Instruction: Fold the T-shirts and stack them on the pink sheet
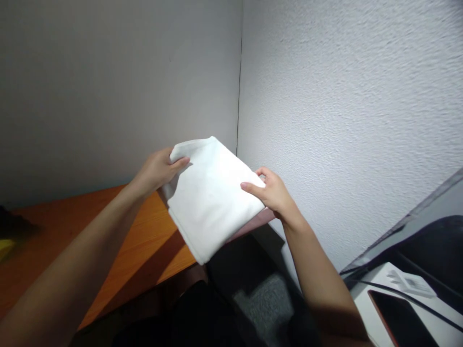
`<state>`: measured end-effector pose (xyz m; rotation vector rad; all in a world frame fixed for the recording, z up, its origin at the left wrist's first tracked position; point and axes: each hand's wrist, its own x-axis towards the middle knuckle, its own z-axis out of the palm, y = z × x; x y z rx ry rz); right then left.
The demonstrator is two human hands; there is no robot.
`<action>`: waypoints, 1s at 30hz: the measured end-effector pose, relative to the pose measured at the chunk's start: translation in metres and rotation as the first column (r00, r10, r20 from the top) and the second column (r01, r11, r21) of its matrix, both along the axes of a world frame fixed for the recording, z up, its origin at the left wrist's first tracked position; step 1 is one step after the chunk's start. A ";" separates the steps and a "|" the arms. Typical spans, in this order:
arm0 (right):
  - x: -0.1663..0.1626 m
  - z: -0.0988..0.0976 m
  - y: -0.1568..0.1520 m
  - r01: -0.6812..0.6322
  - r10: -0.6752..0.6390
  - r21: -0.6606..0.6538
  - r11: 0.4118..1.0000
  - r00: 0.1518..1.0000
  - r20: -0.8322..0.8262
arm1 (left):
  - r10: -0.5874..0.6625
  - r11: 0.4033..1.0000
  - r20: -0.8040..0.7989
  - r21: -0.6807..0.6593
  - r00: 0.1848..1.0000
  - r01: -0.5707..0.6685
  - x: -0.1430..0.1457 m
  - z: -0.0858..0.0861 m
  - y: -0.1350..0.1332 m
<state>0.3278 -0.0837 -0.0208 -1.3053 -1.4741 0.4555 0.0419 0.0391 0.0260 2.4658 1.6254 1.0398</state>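
A folded white cloth [217, 202] is held up in front of me, tilted, above the edge of an orange wooden table [152, 241]. My left hand [161, 168] grips its upper left edge, thumb on top and the other fingers hidden behind. On the opposite side, my right hand [269, 190] pinches the right corner, its thumb lying across the upper face. Below the cloth's lower right edge a pinkish surface [253, 222] shows; I cannot tell what it belongs to.
Two pale walls meet in a corner [239, 91] behind the cloth. At the lower right, a phone [401, 318] and a clear plastic piece [410, 283] lie on a white surface, with a black cable [394, 288] across it. A dark, blurred object [14, 224] is at far left.
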 end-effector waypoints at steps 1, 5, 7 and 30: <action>0.012 0.003 0.002 0.013 -0.015 -0.034 0.999 0.999 -0.040 | -0.024 1.000 -0.016 0.005 1.000 0.024 0.016 0.009 0.009; 0.055 -0.013 0.017 0.110 -0.124 -0.137 0.985 0.987 -0.104 | -0.083 0.994 -0.168 -0.083 0.982 0.070 0.075 0.011 0.042; 0.071 -0.035 0.029 0.179 -0.198 -0.199 0.964 0.977 -0.078 | -0.083 0.986 -0.231 -0.163 0.969 0.045 0.101 -0.009 0.055; 0.022 -0.125 0.052 0.307 -0.188 0.017 0.952 0.537 0.823 | -0.246 0.964 -0.410 -0.200 0.878 0.177 0.157 -0.145 0.032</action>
